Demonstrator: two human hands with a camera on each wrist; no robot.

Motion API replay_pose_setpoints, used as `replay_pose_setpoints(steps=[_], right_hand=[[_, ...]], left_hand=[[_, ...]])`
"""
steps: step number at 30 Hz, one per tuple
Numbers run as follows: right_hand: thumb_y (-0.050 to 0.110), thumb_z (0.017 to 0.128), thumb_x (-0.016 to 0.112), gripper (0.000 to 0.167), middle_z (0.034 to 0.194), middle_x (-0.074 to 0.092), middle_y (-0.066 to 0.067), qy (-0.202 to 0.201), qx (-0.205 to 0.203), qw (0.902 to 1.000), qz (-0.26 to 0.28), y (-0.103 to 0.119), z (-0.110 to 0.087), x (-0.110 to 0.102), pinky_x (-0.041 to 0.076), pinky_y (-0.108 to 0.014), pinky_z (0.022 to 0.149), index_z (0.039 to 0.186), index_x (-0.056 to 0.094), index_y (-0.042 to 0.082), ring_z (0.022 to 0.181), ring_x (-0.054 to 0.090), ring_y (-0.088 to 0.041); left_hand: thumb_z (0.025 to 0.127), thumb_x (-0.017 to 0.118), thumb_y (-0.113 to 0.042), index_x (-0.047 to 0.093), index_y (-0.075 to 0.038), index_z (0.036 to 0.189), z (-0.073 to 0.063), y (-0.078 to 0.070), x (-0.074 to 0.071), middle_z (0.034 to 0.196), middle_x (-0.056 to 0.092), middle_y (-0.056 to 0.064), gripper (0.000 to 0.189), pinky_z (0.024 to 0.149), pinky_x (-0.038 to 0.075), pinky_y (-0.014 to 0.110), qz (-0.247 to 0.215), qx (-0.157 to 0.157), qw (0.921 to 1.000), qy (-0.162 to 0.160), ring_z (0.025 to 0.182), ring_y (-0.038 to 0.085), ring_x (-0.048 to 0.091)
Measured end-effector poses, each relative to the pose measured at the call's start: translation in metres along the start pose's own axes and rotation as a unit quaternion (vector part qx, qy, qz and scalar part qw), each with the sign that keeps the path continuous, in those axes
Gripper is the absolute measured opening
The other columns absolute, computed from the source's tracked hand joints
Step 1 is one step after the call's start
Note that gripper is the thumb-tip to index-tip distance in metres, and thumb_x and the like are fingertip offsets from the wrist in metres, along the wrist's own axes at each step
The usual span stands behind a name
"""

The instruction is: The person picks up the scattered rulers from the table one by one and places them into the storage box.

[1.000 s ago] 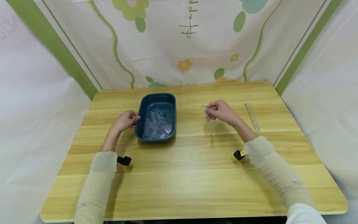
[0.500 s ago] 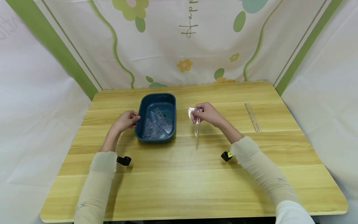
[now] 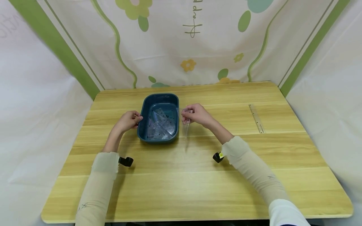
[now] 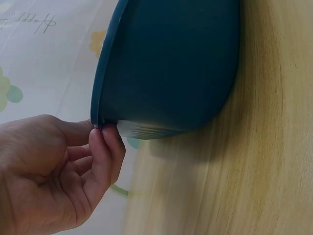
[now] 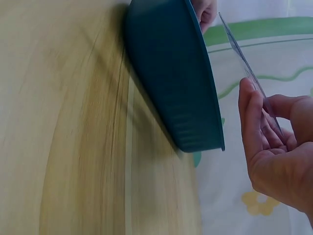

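Observation:
My left hand (image 3: 126,121) pinches the left rim of a dark blue plastic basin (image 3: 157,142). In the left wrist view the thumb and fingers (image 4: 107,152) meet over the basin's edge (image 4: 97,93). Just past the basin's right wall, my right hand (image 3: 198,115) holds a clear set square (image 3: 186,127) between thumb and fingers, its pointed end hanging down. The right wrist view shows the set square (image 5: 239,53) edge-on, raised above the level of the rim. Inside the basin lie several clear plastic drawing pieces (image 3: 162,125), overlapping one another.
A clear straight ruler (image 3: 256,119) lies by itself on the right part of the wooden table (image 3: 181,188). A printed white cloth (image 3: 164,40) hangs behind the table's back edge. Small black cameras (image 3: 217,157) are strapped at both wrists.
My right hand has moved left with the set square, from the middle right of the table to the basin's right edge. The left hand has stayed on the rim.

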State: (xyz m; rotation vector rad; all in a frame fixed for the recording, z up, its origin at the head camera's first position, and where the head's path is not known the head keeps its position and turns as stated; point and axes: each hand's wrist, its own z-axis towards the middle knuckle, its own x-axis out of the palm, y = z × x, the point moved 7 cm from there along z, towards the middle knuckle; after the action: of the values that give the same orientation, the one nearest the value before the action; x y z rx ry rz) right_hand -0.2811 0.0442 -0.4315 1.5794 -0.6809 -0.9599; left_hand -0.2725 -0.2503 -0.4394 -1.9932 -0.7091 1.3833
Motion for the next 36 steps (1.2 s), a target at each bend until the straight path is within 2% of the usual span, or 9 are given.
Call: replay_pose_setpoints(steps=[2, 4, 9, 18, 26, 29, 32, 36], right_hand=[[0.013, 0.102, 0.058, 0.022, 0.078, 0.071, -0.006, -0.004, 0.001, 1.0000, 0.007, 0.001, 0.004, 0.004, 0.061, -0.046, 0.075, 0.109, 0.067, -0.005, 0.068, 0.070, -0.017], [0.012, 0.102, 0.057, 0.022, 0.078, 0.070, -0.006, -0.008, 0.004, 0.9998, 0.017, 0.002, 0.008, 0.009, 0.062, -0.041, 0.072, 0.111, 0.066, -0.006, 0.066, 0.069, -0.013], [0.012, 0.102, 0.057, 0.023, 0.078, 0.070, -0.008, -0.017, 0.010, 0.9995, 0.026, 0.006, 0.018, 0.024, 0.061, -0.029, 0.067, 0.113, 0.066, -0.007, 0.066, 0.070, -0.012], [0.011, 0.102, 0.057, 0.019, 0.079, 0.070, -0.012, -0.046, 0.008, 0.9989, 0.001, 0.013, 0.036, 0.040, 0.059, -0.025, 0.062, 0.105, 0.068, -0.004, 0.061, 0.067, -0.010], [0.012, 0.103, 0.055, 0.024, 0.081, 0.072, -0.014, -0.048, -0.024, 0.9955, -0.078, 0.017, 0.050, 0.053, 0.061, -0.045, 0.075, 0.107, 0.068, -0.008, 0.064, 0.069, -0.017], [0.010, 0.102, 0.056, 0.021, 0.083, 0.073, -0.015, -0.054, -0.032, 0.9932, -0.098, 0.021, 0.053, 0.059, 0.061, -0.042, 0.072, 0.107, 0.069, -0.007, 0.064, 0.070, -0.018], [0.010, 0.102, 0.057, 0.021, 0.084, 0.073, -0.015, -0.053, -0.036, 0.9906, -0.121, 0.025, 0.055, 0.065, 0.061, -0.033, 0.067, 0.108, 0.069, -0.006, 0.066, 0.070, -0.018], [0.013, 0.102, 0.058, 0.023, 0.089, 0.075, -0.014, -0.049, -0.045, 0.9818, -0.178, 0.029, 0.057, 0.073, 0.059, -0.028, 0.069, 0.112, 0.069, -0.004, 0.076, 0.073, -0.021]], left_hand=[[0.106, 0.050, -0.017, 0.050, 0.008, 0.118, 0.000, 0.000, 0.001, 0.084, 0.057, 0.010, 0.028, 0.064, 0.055, 0.027, 0.000, 0.001, 1.0000, 0.000, 0.066, 0.011, 0.053], [0.106, 0.050, -0.017, 0.050, 0.008, 0.117, 0.001, 0.000, 0.001, 0.083, 0.056, 0.008, 0.027, 0.064, 0.055, 0.028, -0.001, 0.002, 1.0000, 0.000, 0.067, 0.012, 0.054], [0.106, 0.048, -0.017, 0.050, 0.007, 0.117, 0.002, 0.001, 0.001, 0.081, 0.056, 0.006, 0.027, 0.066, 0.056, 0.030, 0.001, 0.005, 1.0000, 0.003, 0.068, 0.015, 0.055], [0.106, 0.048, -0.019, 0.050, 0.007, 0.120, 0.002, 0.001, 0.001, 0.085, 0.058, 0.008, 0.030, 0.067, 0.056, 0.031, 0.008, 0.006, 0.9999, 0.004, 0.072, 0.020, 0.057], [0.107, 0.047, -0.020, 0.049, 0.008, 0.123, 0.004, 0.002, 0.001, 0.088, 0.057, 0.008, 0.032, 0.069, 0.056, 0.030, 0.008, 0.002, 0.9999, 0.010, 0.075, 0.021, 0.056], [0.107, 0.046, -0.020, 0.049, 0.008, 0.123, 0.003, 0.003, 0.000, 0.089, 0.057, 0.009, 0.033, 0.070, 0.056, 0.031, 0.010, 0.003, 0.9999, 0.012, 0.077, 0.023, 0.056], [0.107, 0.047, -0.020, 0.049, 0.008, 0.123, 0.002, 0.005, 0.000, 0.091, 0.058, 0.011, 0.033, 0.070, 0.056, 0.030, 0.009, 0.002, 0.9999, 0.012, 0.077, 0.022, 0.056], [0.107, 0.047, -0.020, 0.049, 0.008, 0.123, 0.001, 0.008, -0.002, 0.092, 0.059, 0.011, 0.032, 0.069, 0.057, 0.029, 0.007, -0.006, 0.9999, 0.012, 0.076, 0.019, 0.056]])
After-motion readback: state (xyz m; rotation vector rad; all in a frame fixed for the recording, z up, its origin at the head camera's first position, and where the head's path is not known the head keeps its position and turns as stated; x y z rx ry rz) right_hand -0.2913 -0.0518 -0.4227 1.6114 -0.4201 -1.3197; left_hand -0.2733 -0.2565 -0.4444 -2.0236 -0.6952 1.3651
